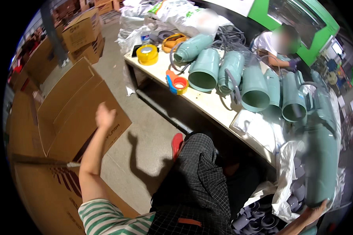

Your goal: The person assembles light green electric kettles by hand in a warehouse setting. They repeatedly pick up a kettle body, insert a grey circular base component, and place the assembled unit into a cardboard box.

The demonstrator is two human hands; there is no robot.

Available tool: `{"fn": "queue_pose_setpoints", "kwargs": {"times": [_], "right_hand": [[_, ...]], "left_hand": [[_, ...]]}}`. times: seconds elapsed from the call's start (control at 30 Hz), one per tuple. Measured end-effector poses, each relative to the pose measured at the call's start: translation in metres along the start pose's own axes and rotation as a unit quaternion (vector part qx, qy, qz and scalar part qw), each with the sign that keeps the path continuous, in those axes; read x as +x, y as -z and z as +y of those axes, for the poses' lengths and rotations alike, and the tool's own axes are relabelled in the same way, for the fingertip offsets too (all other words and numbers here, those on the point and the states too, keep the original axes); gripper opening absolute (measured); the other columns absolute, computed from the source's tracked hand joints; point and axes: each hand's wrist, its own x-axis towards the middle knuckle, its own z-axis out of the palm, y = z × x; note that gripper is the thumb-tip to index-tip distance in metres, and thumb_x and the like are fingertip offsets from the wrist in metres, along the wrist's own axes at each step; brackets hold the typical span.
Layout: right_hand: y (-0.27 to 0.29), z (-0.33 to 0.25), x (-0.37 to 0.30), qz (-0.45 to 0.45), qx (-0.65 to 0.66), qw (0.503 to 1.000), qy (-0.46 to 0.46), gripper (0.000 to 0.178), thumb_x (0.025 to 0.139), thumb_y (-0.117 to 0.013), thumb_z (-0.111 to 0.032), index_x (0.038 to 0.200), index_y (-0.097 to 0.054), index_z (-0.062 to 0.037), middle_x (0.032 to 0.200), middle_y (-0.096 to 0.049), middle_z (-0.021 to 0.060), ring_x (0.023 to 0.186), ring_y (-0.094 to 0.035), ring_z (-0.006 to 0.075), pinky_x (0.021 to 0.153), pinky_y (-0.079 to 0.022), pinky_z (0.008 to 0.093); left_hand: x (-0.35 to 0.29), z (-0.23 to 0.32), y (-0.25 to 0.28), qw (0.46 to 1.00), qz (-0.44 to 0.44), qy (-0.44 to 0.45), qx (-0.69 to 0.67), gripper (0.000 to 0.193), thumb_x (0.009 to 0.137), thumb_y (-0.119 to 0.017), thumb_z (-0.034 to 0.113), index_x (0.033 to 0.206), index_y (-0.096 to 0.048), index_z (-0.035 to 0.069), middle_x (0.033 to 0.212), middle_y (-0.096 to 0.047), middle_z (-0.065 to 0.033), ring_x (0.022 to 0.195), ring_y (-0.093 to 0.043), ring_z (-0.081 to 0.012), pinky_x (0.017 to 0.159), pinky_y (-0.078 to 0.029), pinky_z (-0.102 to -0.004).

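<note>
My right hand (314,213) grips the lower end of a long pale-green plastic cylinder (321,168), held upright and blurred at the right side. Beside it, a white sack (285,184) holds grey plastic ring-like parts (296,203). My left hand (105,116) is raised in front of an open cardboard box (92,113), with its thumb apart from the fingers and nothing in it. On the table (219,105) lie several similar green cylinders, among them an open-ended one (204,70) and another (255,89) with its mouth toward me.
A tape dispenser (177,84) and a yellow tape roll (147,55) lie near the table's left end. White plastic bags (172,17) are heaped behind. Another person (268,45) works across the table. Stacked cartons (79,33) stand far left; a nearer box (55,196) sits beside my left arm.
</note>
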Motion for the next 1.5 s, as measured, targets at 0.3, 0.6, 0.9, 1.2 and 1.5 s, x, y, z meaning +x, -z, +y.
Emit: {"fn": "queue_pose_setpoints", "kwargs": {"times": [0.3, 0.6, 0.9, 1.2, 1.5], "right_hand": [[-0.061, -0.049, -0.031, -0.178, -0.38, 0.908, -0.007, 0.019, 0.096, -0.066, -0.015, 0.103, -0.067, 0.0025, 0.09, -0.067, -0.0002, 0.08, -0.057, 0.0084, 0.074, -0.044, 0.0245], [-0.069, 0.005, -0.068, -0.188, -0.34, 0.918, 0.085, 0.018, 0.098, -0.066, -0.012, 0.107, -0.065, 0.0026, 0.091, -0.063, -0.0021, 0.083, -0.054, 0.0067, 0.076, -0.043, 0.0233], [-0.091, -0.007, -0.059, -0.047, -0.27, 0.915, 0.296, 0.018, 0.102, -0.064, -0.015, 0.105, -0.065, 0.0026, 0.087, -0.06, -0.0029, 0.078, -0.049, 0.005, 0.072, -0.041, 0.0212], [-0.167, -0.042, -0.051, -0.541, -0.334, 0.718, 0.283, 0.031, 0.087, -0.074, -0.04, 0.082, -0.068, -0.0104, 0.068, -0.064, 0.0115, 0.063, -0.062, 0.0342, 0.057, -0.048, 0.042], [-0.135, 0.121, -0.023, -0.359, -0.185, 0.898, 0.174, 0.034, 0.078, -0.079, -0.015, 0.109, -0.068, -0.0059, 0.108, -0.064, 0.012, 0.104, -0.062, 0.0328, 0.09, -0.051, 0.0406]], "left_hand": [[0.117, -0.15, 0.038, 0.968, -0.068, 0.185, 0.158, 0.089, 0.087, -0.074, 0.047, 0.154, -0.033, 0.005, 0.153, -0.048, -0.0189, 0.139, -0.048, -0.034, 0.108, -0.044, -0.0475], [0.058, -0.13, -0.008, 0.97, -0.124, -0.009, 0.208, 0.023, 0.086, -0.075, 0.023, 0.098, -0.071, 0.003, 0.104, -0.071, -0.0202, 0.099, -0.069, -0.0385, 0.084, -0.055, -0.0472], [-0.169, 0.124, -0.017, 0.917, -0.248, -0.293, 0.103, 0.016, 0.089, -0.07, 0.015, 0.09, -0.066, -0.001, 0.077, -0.063, -0.0249, 0.077, -0.063, -0.0462, 0.068, -0.049, -0.0527], [-0.318, 0.449, 0.048, 0.677, -0.188, -0.539, -0.464, 0.068, 0.088, -0.067, 0.02, 0.146, -0.039, -0.003, 0.15, -0.043, -0.0245, 0.138, -0.042, -0.0393, 0.117, -0.03, -0.0476], [-0.322, 0.493, 0.018, 0.6, -0.645, -0.39, -0.27, 0.03, 0.085, -0.077, 0.015, 0.106, -0.068, -0.004, 0.093, -0.07, -0.0067, 0.086, -0.062, -0.0133, 0.083, -0.05, -0.0286]]}}
